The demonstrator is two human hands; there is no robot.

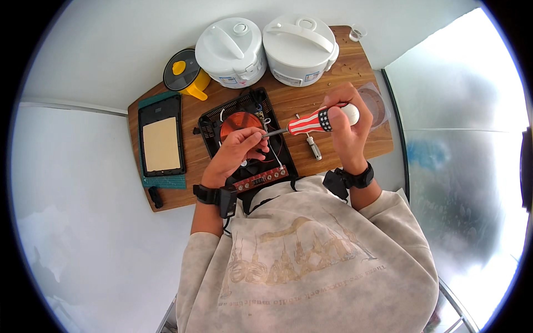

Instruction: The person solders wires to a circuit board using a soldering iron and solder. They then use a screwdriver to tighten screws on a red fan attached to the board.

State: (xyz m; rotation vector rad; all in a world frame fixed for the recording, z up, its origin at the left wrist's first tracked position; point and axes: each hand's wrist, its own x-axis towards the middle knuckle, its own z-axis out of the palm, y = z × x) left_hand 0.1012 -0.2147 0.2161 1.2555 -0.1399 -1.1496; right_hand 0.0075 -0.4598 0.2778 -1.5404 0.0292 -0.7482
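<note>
An opened black induction cooker base (211, 119) lies on the wooden table (338, 75), showing its copper coil (239, 121) and a red circuit board (261, 177). My right hand (344, 125) grips a screwdriver (308, 123) with a red, white and blue handle, its shaft pointing left into the cooker. My left hand (236, 149) rests on the cooker's inside, fingers pinching the shaft near its tip. Both wrists wear black bands.
Two white rice cookers (230, 50) (300, 47) stand at the table's back, with a yellow pot with a glass lid (183, 72) to their left. The cooker's black top plate (161, 141) lies on a green mat (149, 101). A small screwdriver (313, 147) lies near the cooker.
</note>
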